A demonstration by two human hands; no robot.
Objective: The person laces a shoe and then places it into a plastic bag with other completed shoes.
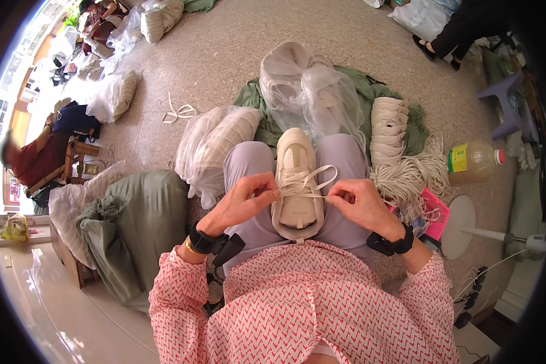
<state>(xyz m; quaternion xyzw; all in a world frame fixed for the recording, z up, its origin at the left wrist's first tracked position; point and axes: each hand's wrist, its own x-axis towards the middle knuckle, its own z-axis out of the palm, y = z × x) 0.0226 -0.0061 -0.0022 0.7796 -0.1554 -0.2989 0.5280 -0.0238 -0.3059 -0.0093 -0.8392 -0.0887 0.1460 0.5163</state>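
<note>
Left hand [253, 195] and right hand [359, 204] pinch flat cream lace [303, 195], apparently lacing a beige mesh sneaker [296, 209]; snugging likely needed next.

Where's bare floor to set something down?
Bare floor lies between the clear bag ahead and dark shoes, and between the green cloth and grey stool. Crowded: right of the knees, with lace bundles, jug, pink basket.

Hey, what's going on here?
A person in a red-and-white zigzag-patterned top has a cream lace-up shoe between their lilac-grey trousered knees, toe pointing away. Their left hand and right hand pinch a thin off-white lace across the shoe. A heap of loose cream cords lies to the right.
</note>
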